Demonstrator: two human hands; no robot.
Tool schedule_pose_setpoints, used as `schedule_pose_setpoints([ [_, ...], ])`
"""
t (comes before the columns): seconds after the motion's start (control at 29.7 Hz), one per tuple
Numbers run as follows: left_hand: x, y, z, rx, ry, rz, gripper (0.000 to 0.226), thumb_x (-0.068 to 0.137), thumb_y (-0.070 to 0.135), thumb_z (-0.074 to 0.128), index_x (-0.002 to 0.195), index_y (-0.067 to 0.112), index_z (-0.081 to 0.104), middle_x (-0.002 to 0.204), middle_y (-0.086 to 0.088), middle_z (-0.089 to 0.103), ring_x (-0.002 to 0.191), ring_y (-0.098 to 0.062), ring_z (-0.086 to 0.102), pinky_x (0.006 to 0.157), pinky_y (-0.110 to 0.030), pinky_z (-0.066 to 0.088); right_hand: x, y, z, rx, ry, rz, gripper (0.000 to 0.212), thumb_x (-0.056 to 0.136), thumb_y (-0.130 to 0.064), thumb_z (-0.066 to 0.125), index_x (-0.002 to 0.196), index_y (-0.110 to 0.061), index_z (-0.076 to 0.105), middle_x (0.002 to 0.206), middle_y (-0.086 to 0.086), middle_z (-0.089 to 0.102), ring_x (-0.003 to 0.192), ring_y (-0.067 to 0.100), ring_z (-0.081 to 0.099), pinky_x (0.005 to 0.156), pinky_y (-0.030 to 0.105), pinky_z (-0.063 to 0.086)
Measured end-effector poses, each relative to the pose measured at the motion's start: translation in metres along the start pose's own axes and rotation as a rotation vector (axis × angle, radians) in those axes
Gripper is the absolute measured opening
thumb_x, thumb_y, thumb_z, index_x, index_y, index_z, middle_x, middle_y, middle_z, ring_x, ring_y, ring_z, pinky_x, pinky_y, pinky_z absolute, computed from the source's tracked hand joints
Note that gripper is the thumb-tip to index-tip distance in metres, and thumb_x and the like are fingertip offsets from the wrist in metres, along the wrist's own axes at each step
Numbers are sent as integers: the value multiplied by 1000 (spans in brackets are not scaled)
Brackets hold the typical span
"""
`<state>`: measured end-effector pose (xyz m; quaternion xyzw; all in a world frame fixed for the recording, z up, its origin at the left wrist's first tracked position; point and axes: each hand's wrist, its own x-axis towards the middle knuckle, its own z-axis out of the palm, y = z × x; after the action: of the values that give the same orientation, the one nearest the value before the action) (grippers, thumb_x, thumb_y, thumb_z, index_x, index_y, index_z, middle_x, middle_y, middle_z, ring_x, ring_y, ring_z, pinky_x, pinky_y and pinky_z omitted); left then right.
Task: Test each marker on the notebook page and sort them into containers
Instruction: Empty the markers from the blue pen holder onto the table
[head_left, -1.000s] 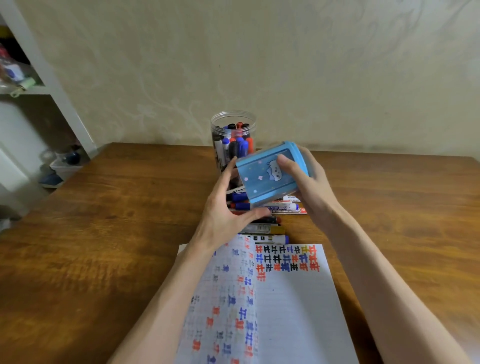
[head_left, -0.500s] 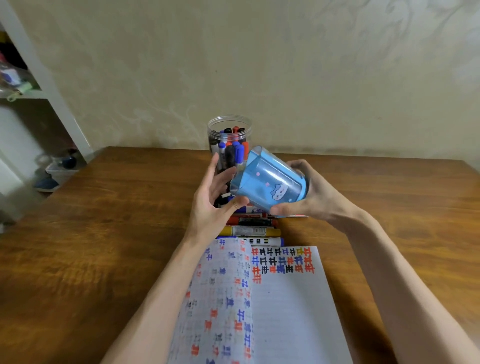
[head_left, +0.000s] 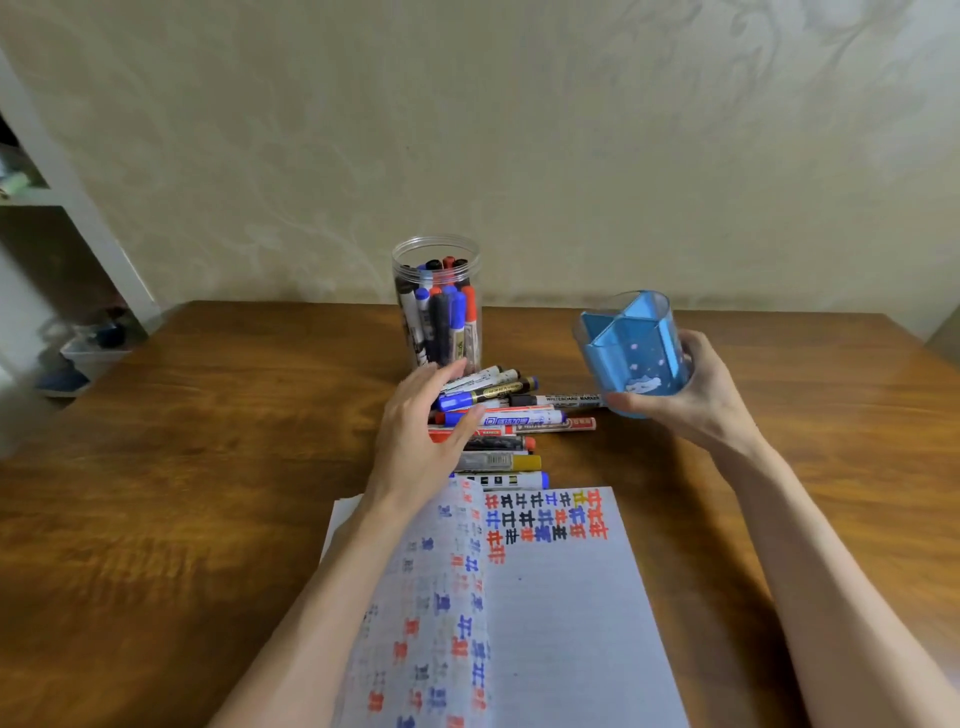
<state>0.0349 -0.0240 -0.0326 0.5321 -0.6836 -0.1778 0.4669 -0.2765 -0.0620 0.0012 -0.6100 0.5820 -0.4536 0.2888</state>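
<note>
The right hand (head_left: 696, 397) grips the blue cup (head_left: 631, 356) upright at the right, and the left hand (head_left: 421, 434), loose and holding nothing, is over the markers (head_left: 524, 418) between the jar (head_left: 439, 301) and the notebook (head_left: 566, 597).

The cup (head_left: 631, 364) is blue with pale spots and a white cartoon figure; the clear jar (head_left: 441, 322) shows blue, black and red caps. The white lined page (head_left: 566, 597) bears red, blue, black and yellow marks, and the markers (head_left: 511, 418) at its twelve o'clock are blue, red, black and yellow. The table (head_left: 182, 493) is grained brown, the wall (head_left: 519, 130) cream with faint swirls.
</note>
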Motion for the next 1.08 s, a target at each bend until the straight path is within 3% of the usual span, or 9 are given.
schedule_pose_setpoints([
  [0.1,1,-9,3,90,38,1,48,95,44,66,139,25,59,136,17,52,130,-7,51,101,-49,55,0,9,-3,13,37,50,99,64,-35,99,146,-17,46,125,-9,59,106,4,61,82,14,45],
  [0.24,1,-18,3,135,28,-31,51,95,50,64,139,24,60,139,8,57,130,-4,50,103,-46,53,3,18,-3,55,117,83,94,68,-32,97,146,-15,47,116,-14,58,99,-4,59,78,11,45],
  [0.4,1,-22,6,233,59,-69,49,96,50,63,138,25,61,143,5,57,139,-7,41,113,-51,43,3,26,-12,27,143,115,98,67,-33,98,147,-14,46,128,-6,58,115,12,58,94,28,49],
  [0.54,2,-25,6,206,33,-112,54,94,60,59,137,27,61,141,7,55,132,-8,48,105,-50,50,2,26,-4,15,61,123,101,65,-32,99,149,-13,45,136,-2,60,120,16,61,97,31,52],
  [0.71,0,-27,7,226,9,-114,56,94,60,61,141,29,58,147,6,49,138,-12,42,109,-50,46,2,17,23,12,-31,102,112,48,-53,96,144,-17,50,136,0,67,119,16,67,100,39,59],
  [0.84,1,-24,9,232,10,-111,53,97,54,61,142,26,58,148,5,48,140,-12,40,111,-48,45,4,12,45,-15,-99,59,99,62,-43,98,145,-19,50,136,-1,67,117,14,68,90,26,59],
  [0.98,2,-23,11,251,23,-89,51,97,52,61,138,22,60,144,2,50,136,-15,44,105,-49,50,2,7,49,-32,-133,47,102,67,-42,96,152,-22,43,145,-7,58,128,11,59,81,9,48],
  [1.01,2,-23,11,272,32,-84,51,97,53,62,136,22,61,144,1,51,135,-16,45,104,-50,50,1,5,46,-22,-138,41,106,68,-42,96,155,-24,39,146,-10,56,129,9,55,82,8,46],
  [1.08,2,-23,10,301,58,-84,52,95,55,63,135,22,61,143,1,51,132,-16,49,105,-49,49,0,2,41,9,-119,30,121,64,-49,94,162,-26,28,156,-8,49,139,11,49,100,16,46],
])
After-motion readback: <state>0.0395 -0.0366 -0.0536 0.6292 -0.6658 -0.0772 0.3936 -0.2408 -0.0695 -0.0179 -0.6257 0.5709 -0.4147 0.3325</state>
